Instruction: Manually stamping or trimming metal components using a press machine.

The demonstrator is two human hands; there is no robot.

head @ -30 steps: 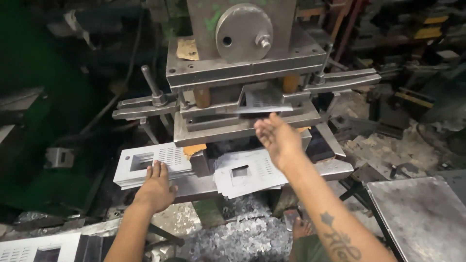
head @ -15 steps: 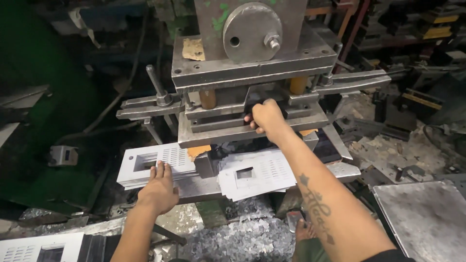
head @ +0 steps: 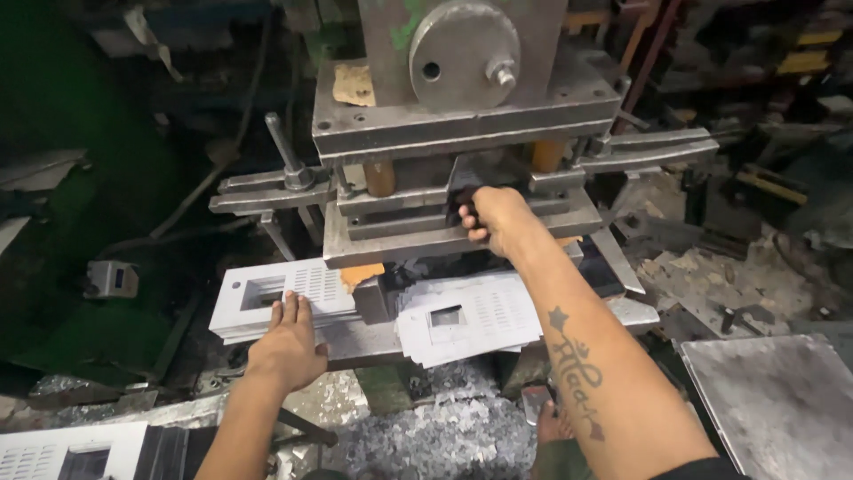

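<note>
Press bed (head: pixel 355 340): two stacks of white perforated sheets, one (head: pixel 275 298) at left edge, one (head: pixel 466 316) at front centre.

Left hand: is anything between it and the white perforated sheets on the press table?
Nothing visible. The left hand lies flat on the near edge of the white perforated sheet stack, fingers touching it; the right hand is up in the press's die gap.

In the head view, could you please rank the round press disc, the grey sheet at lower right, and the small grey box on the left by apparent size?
1. Grey sheet, largest, though it lies nearest the camera and is cut off by the frame.
2. Press disc.
3. Grey box, clearly smallest.
</note>
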